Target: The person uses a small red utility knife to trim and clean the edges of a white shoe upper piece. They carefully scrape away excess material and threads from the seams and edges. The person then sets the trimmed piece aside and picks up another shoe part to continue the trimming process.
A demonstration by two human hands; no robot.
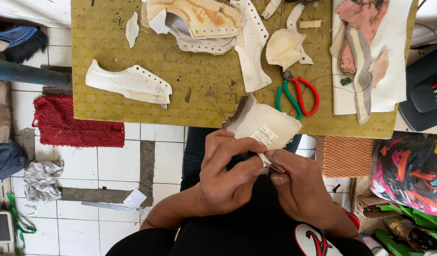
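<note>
- The surface (133,106) is a yellow-green board with small holes, lying across the top of the view above a white tiled floor (109,161).
- A red mat (76,121) lies on the floor to the left, partly under the edge of the surface.
- On the surface lie several white cut pieces of shoe material; one long piece (130,84) with a row of holes lies at the left, well apart from the hands.
- A pair of scissors (298,97) with one green and one red handle lies on the surface, just above and to the right of the hands.
- The left hand (225,173) is raised below the near edge of the surface, the wrist bent and the fingers curled over. Its grip is closed on the lower edge of a cream fabric piece (265,124), which stands up from the fingers and overlaps the edge of the surface.
- The right hand (299,189) sits close against the left one, the fingers folded and the thumb pressed forward. Its grip is tightly closed on a small tool (276,168) with a red part; I cannot tell exactly what kind of tool it is.
- The tip of the small tool touches the lower corner of the cream fabric piece, just under a small white label (265,136) sewn on it.
</note>
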